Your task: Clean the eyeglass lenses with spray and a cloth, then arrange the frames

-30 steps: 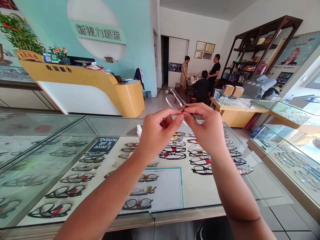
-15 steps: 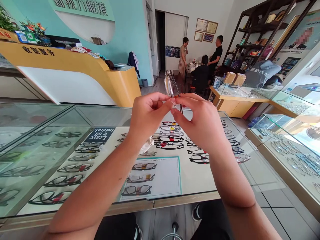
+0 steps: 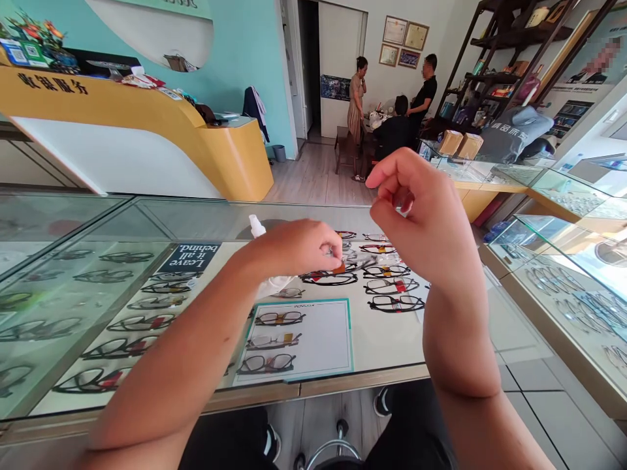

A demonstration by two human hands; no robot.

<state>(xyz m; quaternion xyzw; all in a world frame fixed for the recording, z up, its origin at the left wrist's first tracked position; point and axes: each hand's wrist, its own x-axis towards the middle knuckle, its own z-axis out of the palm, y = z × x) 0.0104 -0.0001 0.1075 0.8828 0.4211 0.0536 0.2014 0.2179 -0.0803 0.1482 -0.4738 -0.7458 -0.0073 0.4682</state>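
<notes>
My left hand (image 3: pixel 304 249) is low over the glass counter, its fingers closed on a pair of eyeglasses (image 3: pixel 365 263) with an orange tag near the fingertips. The eyeglasses are blurred and overlap the frames below them. Raised higher to the right, my right hand (image 3: pixel 421 215) has its fingers curled towards the thumb; whether anything small is in them is hidden. A white bottle nozzle (image 3: pixel 257 226) shows behind my left wrist. White crumpled cloth or tissue (image 3: pixel 274 285) is partly covered by my left forearm.
Several rows of eyeglass frames (image 3: pixel 396 304) lie in the glass display counter (image 3: pixel 298 390). A teal-edged board (image 3: pixel 326 339) there bears three frames. More showcases (image 3: pixel 553 287) stand at the right, a yellow reception desk (image 3: pixel 240 163) at the back left. Three people (image 3: pixel 394 130) are around a far table.
My hands have come apart. The left has lowered towards the counter with the eyeglasses, while the right has let go of them and moved up and right. The view has tilted slightly.
</notes>
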